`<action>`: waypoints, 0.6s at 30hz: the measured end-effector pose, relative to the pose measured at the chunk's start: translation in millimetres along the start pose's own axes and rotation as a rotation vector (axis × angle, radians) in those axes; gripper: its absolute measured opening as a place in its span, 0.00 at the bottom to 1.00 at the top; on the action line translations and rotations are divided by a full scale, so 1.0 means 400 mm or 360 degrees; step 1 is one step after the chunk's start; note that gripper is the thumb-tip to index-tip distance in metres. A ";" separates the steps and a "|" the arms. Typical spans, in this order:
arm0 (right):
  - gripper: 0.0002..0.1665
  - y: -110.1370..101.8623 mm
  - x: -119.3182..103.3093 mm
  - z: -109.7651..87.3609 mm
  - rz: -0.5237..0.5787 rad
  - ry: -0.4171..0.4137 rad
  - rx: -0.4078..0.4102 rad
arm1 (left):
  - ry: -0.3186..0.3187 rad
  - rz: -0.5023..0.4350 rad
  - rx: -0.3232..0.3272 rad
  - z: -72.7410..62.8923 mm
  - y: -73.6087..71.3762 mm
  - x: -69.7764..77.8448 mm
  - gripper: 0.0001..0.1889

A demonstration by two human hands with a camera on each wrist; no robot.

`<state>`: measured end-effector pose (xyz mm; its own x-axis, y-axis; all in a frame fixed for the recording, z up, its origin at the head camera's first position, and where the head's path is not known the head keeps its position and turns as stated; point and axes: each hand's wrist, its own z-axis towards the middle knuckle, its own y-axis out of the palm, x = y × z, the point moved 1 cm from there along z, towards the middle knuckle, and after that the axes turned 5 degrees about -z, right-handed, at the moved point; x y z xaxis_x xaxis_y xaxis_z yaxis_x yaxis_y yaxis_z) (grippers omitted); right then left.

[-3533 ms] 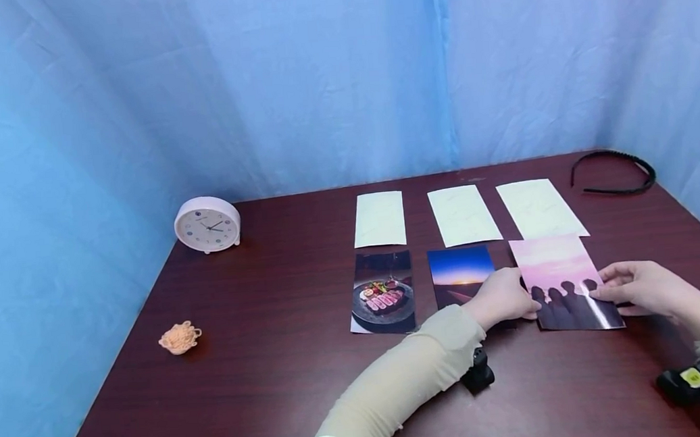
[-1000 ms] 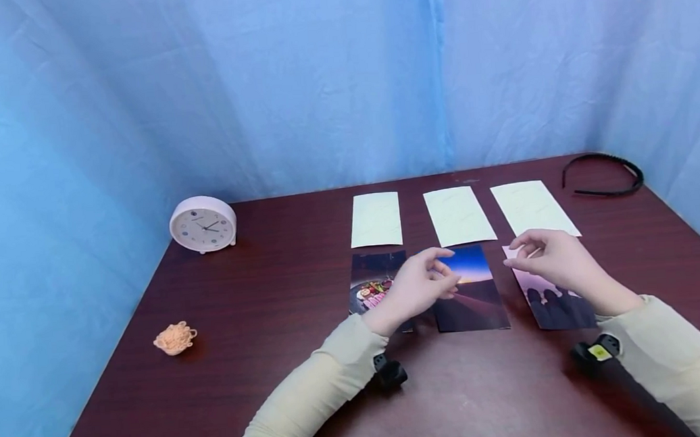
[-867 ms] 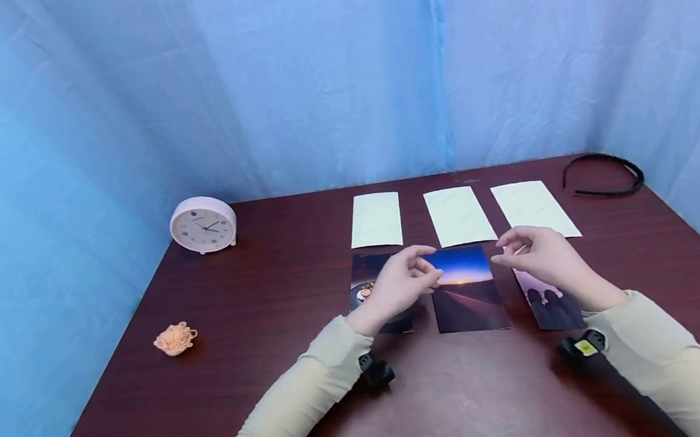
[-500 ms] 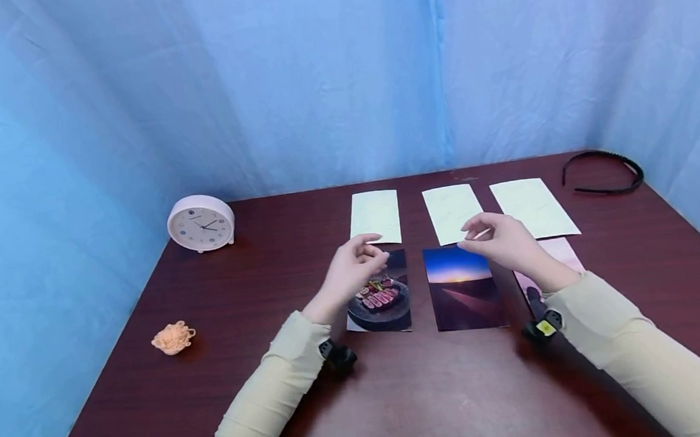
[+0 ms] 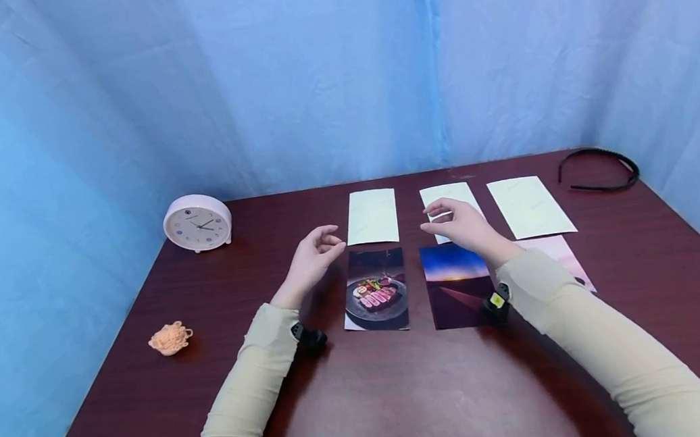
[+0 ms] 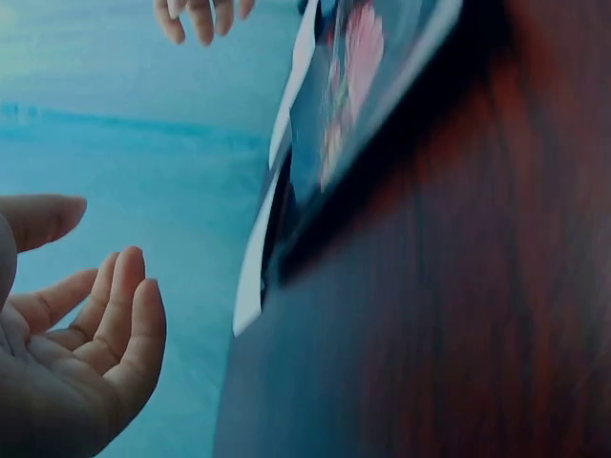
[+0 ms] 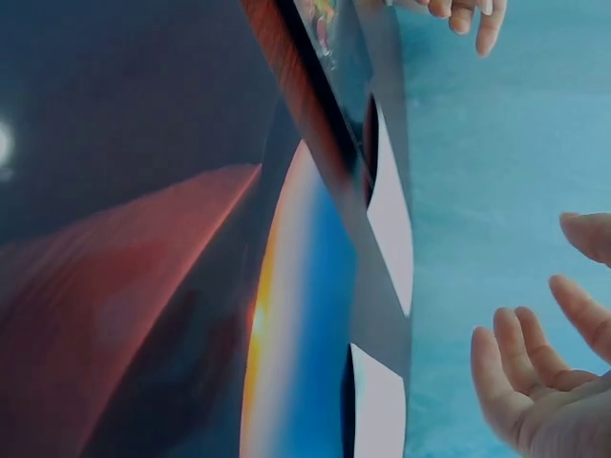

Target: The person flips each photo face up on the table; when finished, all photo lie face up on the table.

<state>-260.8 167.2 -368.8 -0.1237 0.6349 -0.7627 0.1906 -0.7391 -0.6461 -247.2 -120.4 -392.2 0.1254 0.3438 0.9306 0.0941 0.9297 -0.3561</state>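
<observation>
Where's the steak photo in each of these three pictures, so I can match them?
Head: steak photo just below centre, slightly right.
Left wrist: steak photo at top, right of centre, cut off.
Right wrist: steak photo at top, near the middle, cut off.
Shared landmark: blue curtain.

On the dark red worktop, we distinguish two rows. Far row: left white card, middle white card, right white card. Near row: food photo, sunset photo, and pink-sky photo, partly hidden by the right sleeve. We observe the left hand just left of the far row and the right hand before the middle white card, both with fingers loosely bent. A white clock stands far left, an orange ornament nearer; a black headband lies far right.
</observation>
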 end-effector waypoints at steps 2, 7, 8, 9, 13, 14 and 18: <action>0.26 0.010 0.001 0.016 0.0002 -0.0006 0.0007 | -0.0011 0.0024 -0.0007 0.010 -0.008 -0.013 0.24; 0.26 0.038 -0.001 0.055 0.0000 -0.0003 0.0040 | -0.0086 0.0060 -0.0027 0.037 -0.022 -0.035 0.26; 0.26 0.043 -0.003 0.063 -0.0007 0.0001 0.0043 | -0.0097 0.0075 -0.0038 0.043 -0.024 -0.038 0.26; 0.26 0.048 -0.006 0.070 -0.0009 0.0007 0.0044 | -0.0109 0.0081 -0.0053 0.048 -0.026 -0.040 0.27; 0.27 0.068 -0.024 0.097 -0.0047 0.0022 0.0044 | -0.0141 0.0127 -0.0127 0.073 -0.026 -0.047 0.29; 0.27 0.073 -0.028 0.103 -0.0058 0.0023 0.0043 | -0.0149 0.0141 -0.0142 0.079 -0.024 -0.048 0.29; 0.29 0.091 -0.035 0.124 -0.0102 0.0011 0.0033 | -0.0158 0.0202 -0.0175 0.102 -0.013 -0.054 0.30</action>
<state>-300.5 120.2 -382.9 -0.1285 0.6823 -0.7197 0.1620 -0.7015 -0.6940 -290.5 -127.4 -407.0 0.0456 0.4737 0.8795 0.1916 0.8599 -0.4731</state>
